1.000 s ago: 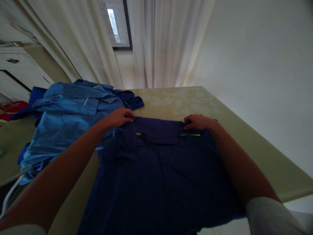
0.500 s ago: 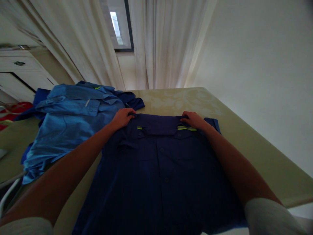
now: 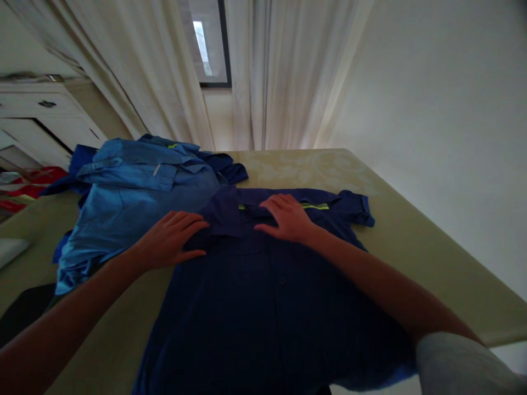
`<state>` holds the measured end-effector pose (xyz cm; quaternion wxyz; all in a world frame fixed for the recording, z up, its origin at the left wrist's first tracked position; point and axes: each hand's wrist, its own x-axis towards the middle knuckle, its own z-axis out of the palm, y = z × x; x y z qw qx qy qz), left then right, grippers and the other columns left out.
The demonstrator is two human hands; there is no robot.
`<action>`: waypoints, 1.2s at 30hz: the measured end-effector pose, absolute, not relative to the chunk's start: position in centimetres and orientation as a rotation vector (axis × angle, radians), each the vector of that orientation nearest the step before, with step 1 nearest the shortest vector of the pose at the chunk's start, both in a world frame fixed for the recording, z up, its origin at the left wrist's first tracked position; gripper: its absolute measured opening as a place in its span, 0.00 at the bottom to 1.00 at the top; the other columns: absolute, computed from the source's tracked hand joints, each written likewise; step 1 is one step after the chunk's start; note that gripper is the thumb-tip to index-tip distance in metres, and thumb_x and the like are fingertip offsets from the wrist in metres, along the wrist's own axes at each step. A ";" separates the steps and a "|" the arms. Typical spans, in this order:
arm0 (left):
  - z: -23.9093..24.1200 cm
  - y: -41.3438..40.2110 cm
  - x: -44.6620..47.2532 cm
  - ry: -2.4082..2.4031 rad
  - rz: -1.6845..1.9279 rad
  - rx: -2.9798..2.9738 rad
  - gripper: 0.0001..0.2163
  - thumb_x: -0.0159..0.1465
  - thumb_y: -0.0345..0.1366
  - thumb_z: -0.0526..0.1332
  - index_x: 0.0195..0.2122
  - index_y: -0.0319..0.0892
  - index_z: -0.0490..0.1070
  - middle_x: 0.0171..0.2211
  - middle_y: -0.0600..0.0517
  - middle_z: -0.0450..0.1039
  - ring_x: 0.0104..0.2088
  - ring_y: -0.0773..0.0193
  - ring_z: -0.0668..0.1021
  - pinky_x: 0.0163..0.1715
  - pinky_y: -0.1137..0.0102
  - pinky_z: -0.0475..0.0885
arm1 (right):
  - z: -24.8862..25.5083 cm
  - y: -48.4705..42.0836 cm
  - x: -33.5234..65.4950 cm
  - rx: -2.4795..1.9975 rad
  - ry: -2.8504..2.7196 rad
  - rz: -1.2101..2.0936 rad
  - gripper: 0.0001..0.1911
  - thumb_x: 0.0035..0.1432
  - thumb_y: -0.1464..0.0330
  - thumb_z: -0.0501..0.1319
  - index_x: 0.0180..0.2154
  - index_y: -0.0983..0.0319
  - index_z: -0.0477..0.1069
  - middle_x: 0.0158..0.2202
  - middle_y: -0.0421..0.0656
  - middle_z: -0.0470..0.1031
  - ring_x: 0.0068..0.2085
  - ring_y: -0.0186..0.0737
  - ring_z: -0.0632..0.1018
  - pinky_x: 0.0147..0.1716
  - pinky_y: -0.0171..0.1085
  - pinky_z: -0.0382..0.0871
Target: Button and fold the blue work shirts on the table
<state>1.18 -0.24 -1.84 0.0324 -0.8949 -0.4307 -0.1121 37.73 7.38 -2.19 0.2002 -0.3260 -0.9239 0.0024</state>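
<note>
We see a dim room with pale curtains (image 3: 267, 71) behind a pale green table (image 3: 411, 236) and a white cabinet (image 3: 37, 120) at the far left. A dark navy shirt (image 3: 263, 307) lies front-up on the table, its lower end hanging over the near edge toward us. Half a second ago both hands pinched the shirt's far corners at the shoulders; now they have let go and come inward. The left hand (image 3: 171, 238) lies flat, fingers spread, on the shirt's left shoulder where it meets the light blue shirts (image 3: 132, 203) piled just beside it. The right hand (image 3: 286, 216) lies open, palm down, on the collar (image 3: 255, 204), gripping nothing. The right sleeve (image 3: 354, 206), bunched under the fingers before, now lies spread out to the right. The navy shirt's long axis runs from us toward the curtains, collar at the far end, with its yellow-green trim (image 3: 315, 206) running crosswise. Some red cloth (image 3: 24, 184) shows at the far left, beyond the table.
</note>
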 end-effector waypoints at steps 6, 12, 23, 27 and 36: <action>-3.3 -2.3 -0.7 -1.312 -0.303 -2.607 0.15 0.71 0.35 0.53 0.52 0.47 0.77 0.49 0.42 0.78 0.48 0.51 0.79 0.50 0.55 0.75 | -4.1 4.9 29.8 -0.647 -2.835 -0.200 0.15 0.73 0.68 0.54 0.56 0.63 0.72 0.51 0.53 0.75 0.49 0.48 0.76 0.49 0.45 0.66; -3.3 -2.1 -2.1 -1.319 -0.383 -2.622 0.16 0.70 0.32 0.53 0.50 0.49 0.78 0.49 0.44 0.79 0.47 0.55 0.80 0.51 0.58 0.76 | -4.1 4.6 30.9 -0.597 -2.901 -0.200 0.13 0.73 0.67 0.56 0.50 0.65 0.76 0.47 0.51 0.76 0.46 0.46 0.77 0.48 0.44 0.67; -2.0 -2.4 0.3 -1.278 -0.426 -2.574 0.16 0.69 0.34 0.52 0.48 0.51 0.79 0.42 0.46 0.79 0.41 0.52 0.79 0.44 0.55 0.75 | -2.3 8.7 50.5 -1.617 -2.042 -0.102 0.22 0.72 0.57 0.52 0.55 0.63 0.74 0.52 0.56 0.75 0.53 0.55 0.76 0.56 0.49 0.68; -1.3 -1.2 5.1 -1.210 -0.454 -2.632 0.15 0.71 0.36 0.52 0.50 0.50 0.79 0.45 0.45 0.79 0.43 0.52 0.79 0.47 0.55 0.74 | -3.2 9.4 58.7 -2.168 -1.579 -0.212 0.34 0.67 0.49 0.57 0.59 0.70 0.69 0.56 0.65 0.71 0.57 0.65 0.74 0.55 0.55 0.67; -1.8 6.5 21.6 -1.197 -0.462 -2.893 0.20 0.74 0.41 0.50 0.63 0.41 0.69 0.58 0.42 0.74 0.55 0.50 0.76 0.56 0.55 0.69 | -6.1 10.6 62.2 -2.107 -1.630 0.322 0.27 0.57 0.61 0.67 0.55 0.68 0.75 0.44 0.55 0.82 0.48 0.55 0.81 0.51 0.49 0.73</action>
